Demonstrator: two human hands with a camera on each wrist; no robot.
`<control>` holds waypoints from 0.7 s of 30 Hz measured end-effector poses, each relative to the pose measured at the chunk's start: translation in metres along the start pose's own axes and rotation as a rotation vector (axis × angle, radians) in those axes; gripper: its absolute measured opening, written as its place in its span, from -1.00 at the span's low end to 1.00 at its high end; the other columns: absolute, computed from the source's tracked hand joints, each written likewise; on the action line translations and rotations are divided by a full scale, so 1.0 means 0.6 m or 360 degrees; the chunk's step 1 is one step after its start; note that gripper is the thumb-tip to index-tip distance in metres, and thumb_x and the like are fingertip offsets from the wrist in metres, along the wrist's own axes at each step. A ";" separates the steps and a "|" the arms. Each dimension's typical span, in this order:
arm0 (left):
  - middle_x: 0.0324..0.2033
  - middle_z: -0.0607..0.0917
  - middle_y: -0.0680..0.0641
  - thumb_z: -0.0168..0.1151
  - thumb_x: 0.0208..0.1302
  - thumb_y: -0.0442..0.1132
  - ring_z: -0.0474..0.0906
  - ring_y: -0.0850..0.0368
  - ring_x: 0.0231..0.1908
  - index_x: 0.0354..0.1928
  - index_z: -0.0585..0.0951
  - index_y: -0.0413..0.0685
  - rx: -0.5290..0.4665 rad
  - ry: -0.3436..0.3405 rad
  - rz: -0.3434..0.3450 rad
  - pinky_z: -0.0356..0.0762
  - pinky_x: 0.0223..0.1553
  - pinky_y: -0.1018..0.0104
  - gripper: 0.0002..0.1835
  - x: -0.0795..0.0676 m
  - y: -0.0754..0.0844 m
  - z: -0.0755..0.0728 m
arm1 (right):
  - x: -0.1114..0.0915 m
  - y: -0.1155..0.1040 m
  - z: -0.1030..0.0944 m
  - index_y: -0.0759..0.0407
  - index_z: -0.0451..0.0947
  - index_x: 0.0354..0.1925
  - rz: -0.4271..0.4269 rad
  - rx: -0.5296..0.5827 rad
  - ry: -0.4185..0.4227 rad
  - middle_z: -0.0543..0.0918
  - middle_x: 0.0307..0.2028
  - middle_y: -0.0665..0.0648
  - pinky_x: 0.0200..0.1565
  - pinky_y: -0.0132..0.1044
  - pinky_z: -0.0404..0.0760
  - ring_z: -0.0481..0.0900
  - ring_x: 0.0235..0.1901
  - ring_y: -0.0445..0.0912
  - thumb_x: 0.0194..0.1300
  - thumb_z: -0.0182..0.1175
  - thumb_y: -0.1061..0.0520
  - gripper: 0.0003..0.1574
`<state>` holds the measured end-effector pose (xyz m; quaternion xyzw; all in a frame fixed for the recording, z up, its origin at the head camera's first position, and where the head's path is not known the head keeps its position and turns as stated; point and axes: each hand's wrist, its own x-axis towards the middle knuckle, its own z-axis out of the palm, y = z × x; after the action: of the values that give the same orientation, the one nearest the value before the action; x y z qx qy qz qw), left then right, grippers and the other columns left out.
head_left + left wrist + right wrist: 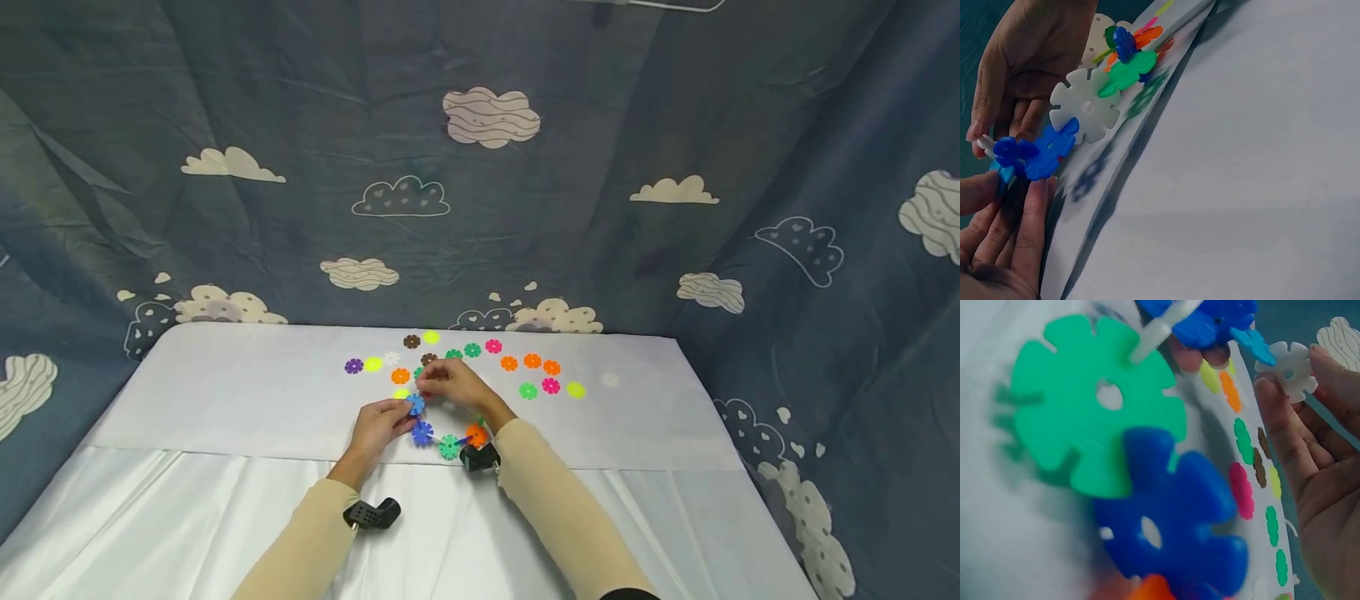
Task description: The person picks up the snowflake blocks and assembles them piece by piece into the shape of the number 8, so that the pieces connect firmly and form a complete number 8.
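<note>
Nearest, two tan sleeves (pixel 300 542) are showing at the bottom, and a small black camera (pixel 372 514) is sitting on the left wrist. A bendy chain (pixel 448 447) of flower-shaped discs is curving just below the two hands, over the white tabletop (pixel 225 400). In it, an orange disc (pixel 476 435), a green disc (pixel 1079 409), a white disc (pixel 1072 101) and a dark blue disc (pixel 422 433) are all showing. The left hand (pixel 375 427) is pinching a light blue disc (pixel 416 405) at one end of the chain, beside the dark blue one. The right hand (pixel 453 381) is pinching a small white piece (pixel 1297 378) between thumb and finger, and that piece is meeting the edge of the light blue disc; how firmly they are joining is hard to tell. Farther off, loose discs are lying flat on the tabletop: a purple disc (pixel 353 366) is resting on the left, three orange ones (pixel 532 361) are sitting in a row on the right, and a brown disc (pixel 412 342) is lying near the back. Behind everything, a dark blue curtain (pixel 570 242) with pale clouds is hanging.
</note>
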<state>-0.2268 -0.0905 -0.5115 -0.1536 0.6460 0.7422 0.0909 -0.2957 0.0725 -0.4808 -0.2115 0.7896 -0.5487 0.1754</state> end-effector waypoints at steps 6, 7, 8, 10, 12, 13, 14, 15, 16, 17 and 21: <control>-0.13 0.65 -0.30 0.11 0.39 -0.37 0.66 0.17 -0.29 0.00 0.55 -0.50 0.0026 0.0067 -0.0016 0.64 -0.16 0.37 -0.72 -0.003 0.001 0.003 | -0.005 0.002 0.008 0.39 0.65 -0.17 0.0040 0.0013 0.0153 0.72 -0.34 0.19 -0.23 -0.31 0.65 0.66 -0.40 -0.11 0.29 0.26 0.20 -0.76; -0.14 0.66 -0.30 0.11 0.38 -0.37 0.66 0.18 -0.30 0.00 0.55 -0.50 0.0027 0.0075 -0.0013 0.64 -0.17 0.37 -0.72 -0.005 0.001 0.003 | -0.006 0.003 0.009 0.38 0.67 -0.16 0.0048 0.0008 0.0181 0.73 -0.32 0.20 -0.23 -0.31 0.66 0.67 -0.40 -0.09 0.28 0.27 0.20 -0.76; -0.15 0.67 -0.29 0.11 0.38 -0.37 0.66 0.18 -0.31 0.00 0.55 -0.50 0.0026 0.0083 -0.0010 0.64 -0.18 0.37 -0.72 -0.005 0.001 0.003 | -0.008 0.004 0.011 0.38 0.67 -0.15 0.0046 0.0000 0.0209 0.73 -0.30 0.21 -0.23 -0.31 0.66 0.67 -0.39 -0.09 0.28 0.28 0.20 -0.75; -0.16 0.68 -0.29 0.12 0.38 -0.38 0.67 0.18 -0.33 0.01 0.55 -0.50 0.0027 0.0099 -0.0009 0.65 -0.19 0.37 -0.72 -0.007 0.000 0.004 | -0.011 0.006 0.014 0.35 0.69 -0.14 0.0057 -0.0021 0.0259 0.74 -0.26 0.20 -0.22 -0.32 0.65 0.67 -0.36 -0.10 0.26 0.29 0.19 -0.74; -0.17 0.69 -0.29 0.12 0.37 -0.40 0.67 0.18 -0.34 0.00 0.55 -0.50 0.0040 0.0119 -0.0003 0.65 -0.21 0.37 -0.73 -0.010 -0.001 0.005 | -0.015 0.008 0.017 0.34 0.69 -0.14 0.0060 -0.0048 0.0303 0.74 -0.24 0.19 -0.19 -0.34 0.64 0.67 -0.32 -0.12 0.25 0.31 0.18 -0.73; -0.17 0.70 -0.29 0.12 0.37 -0.40 0.68 0.19 -0.34 0.00 0.55 -0.50 0.0049 0.0130 0.0003 0.65 -0.22 0.37 -0.73 -0.011 -0.001 0.006 | -0.017 0.009 0.018 0.34 0.69 -0.14 0.0054 -0.0065 0.0323 0.74 -0.24 0.18 -0.17 -0.34 0.63 0.67 -0.30 -0.12 0.25 0.31 0.18 -0.73; -0.18 0.70 -0.29 0.12 0.37 -0.41 0.68 0.19 -0.35 0.00 0.55 -0.50 0.0057 0.0141 0.0007 0.65 -0.23 0.37 -0.73 -0.012 -0.001 0.007 | -0.019 0.009 0.020 0.32 0.70 -0.14 0.0051 -0.0085 0.0342 0.75 -0.24 0.17 -0.15 -0.35 0.62 0.67 -0.28 -0.13 0.24 0.31 0.17 -0.74; -0.18 0.70 -0.29 0.12 0.37 -0.41 0.68 0.19 -0.35 0.00 0.55 -0.50 0.0070 0.0149 0.0017 0.65 -0.24 0.37 -0.73 -0.013 -0.002 0.007 | -0.021 0.009 0.021 0.31 0.70 -0.15 0.0046 -0.0098 0.0356 0.75 -0.24 0.17 -0.13 -0.35 0.62 0.67 -0.26 -0.13 0.24 0.32 0.17 -0.74; -0.20 0.71 -0.29 0.12 0.37 -0.41 0.68 0.19 -0.36 0.00 0.56 -0.50 0.0081 0.0159 0.0028 0.65 -0.25 0.38 -0.73 -0.015 -0.002 0.008 | -0.022 0.009 0.023 0.31 0.70 -0.15 0.0036 -0.0107 0.0366 0.75 -0.24 0.18 -0.11 -0.35 0.61 0.67 -0.25 -0.12 0.24 0.32 0.17 -0.74; -0.22 0.71 -0.28 0.12 0.37 -0.41 0.68 0.20 -0.37 -0.01 0.56 -0.51 0.0088 0.0168 0.0038 0.65 -0.26 0.39 -0.74 -0.016 -0.003 0.008 | -0.023 0.008 0.024 0.30 0.71 -0.15 0.0028 -0.0124 0.0377 0.75 -0.25 0.18 -0.11 -0.34 0.61 0.68 -0.24 -0.10 0.23 0.33 0.16 -0.74; -0.34 0.72 -0.21 0.12 0.36 -0.42 0.66 0.24 -0.45 -0.04 0.56 -0.53 0.0090 0.0189 0.0066 0.65 -0.33 0.43 -0.75 -0.018 -0.007 0.010 | -0.025 0.006 0.029 0.28 0.71 -0.16 -0.0002 -0.0201 0.0383 0.75 -0.24 0.17 -0.10 -0.34 0.61 0.68 -0.21 -0.07 0.22 0.34 0.17 -0.75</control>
<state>-0.2159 -0.0835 -0.5108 -0.1813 0.6741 0.7149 0.0414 -0.2747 0.0678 -0.4896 -0.1553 0.8377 -0.5195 0.0655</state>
